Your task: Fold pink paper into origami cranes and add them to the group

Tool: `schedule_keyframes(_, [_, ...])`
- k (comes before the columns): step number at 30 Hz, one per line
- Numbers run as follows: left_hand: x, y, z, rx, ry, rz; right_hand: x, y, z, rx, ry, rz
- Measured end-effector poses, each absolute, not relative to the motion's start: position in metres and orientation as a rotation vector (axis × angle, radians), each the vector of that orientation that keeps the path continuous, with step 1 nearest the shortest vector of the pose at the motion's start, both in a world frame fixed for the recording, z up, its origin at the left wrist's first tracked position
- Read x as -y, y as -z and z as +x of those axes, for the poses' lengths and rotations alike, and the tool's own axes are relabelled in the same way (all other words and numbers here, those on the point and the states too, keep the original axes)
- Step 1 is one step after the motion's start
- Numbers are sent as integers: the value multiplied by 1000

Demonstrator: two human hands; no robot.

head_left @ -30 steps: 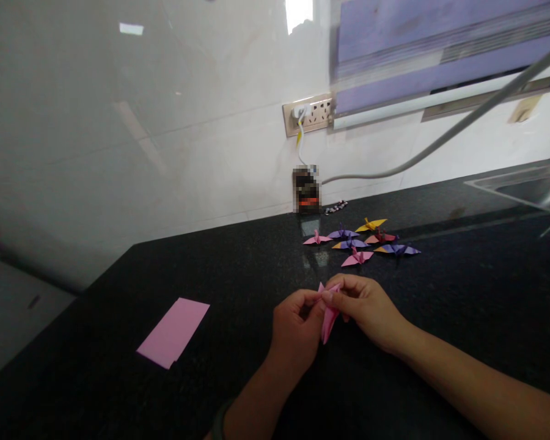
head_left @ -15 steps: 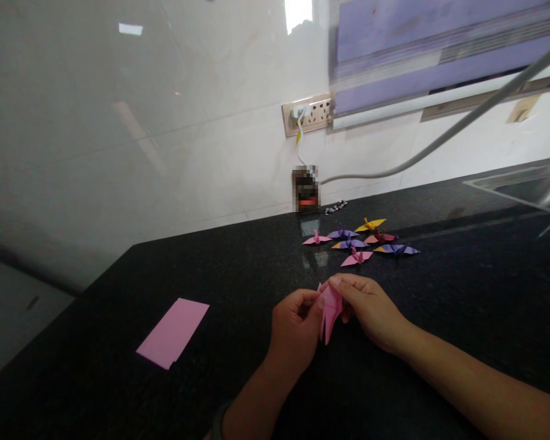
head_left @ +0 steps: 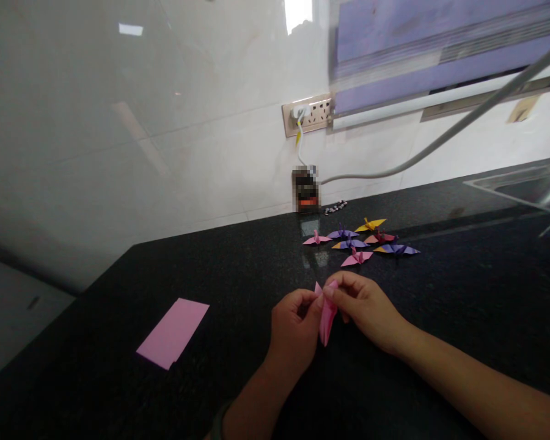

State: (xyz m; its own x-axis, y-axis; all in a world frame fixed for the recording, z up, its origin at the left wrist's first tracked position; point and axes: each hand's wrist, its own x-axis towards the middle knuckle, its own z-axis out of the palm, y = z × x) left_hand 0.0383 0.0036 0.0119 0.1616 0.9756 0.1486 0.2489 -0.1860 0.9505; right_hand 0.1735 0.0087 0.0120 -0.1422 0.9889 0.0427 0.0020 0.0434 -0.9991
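Observation:
Both hands pinch a small folded pink paper piece just above the black counter. My left hand grips its left side with fingers curled. My right hand pinches its top edge with thumb and fingers. The paper's lower point hangs down between the two hands. Beyond my hands, several finished paper cranes in pink, purple, yellow and red lie on the counter.
A flat pink sheet lies at the left on the counter. A small dark object stands against the white wall under a socket strip with a plugged cable. A sink edge shows at far right.
The right fingers have shifted slightly along the top of the pink paper, narrowing the flap that was spread wider half a second ago. Both hands stay in the same spot.

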Motion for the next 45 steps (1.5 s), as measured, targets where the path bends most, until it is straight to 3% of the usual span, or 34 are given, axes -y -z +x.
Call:
schedule_keyframes(7, [-2, -13, 38, -1220, -1066, 1581, -8, -13, 173, 1306, -1232, -1144])
schedule_keyframes(16, [-7, -14, 39, -1183, -1112, 1346, -11, -13, 175, 1088, -1506, -937])
schedule_keyframes(28, [-5, -10, 43, -1052, -1058, 1205, -7, -3, 173, 1293, -1184, -1170])
schedule_keyframes(37, [-2, -15, 45, -947, -978, 1027, -4, -6, 174, 1446, -744, -1197])
schedule_keyframes(45, [-7, -11, 39, -866, -1074, 915, -7, -6, 171, 1237, -1231, -1113])
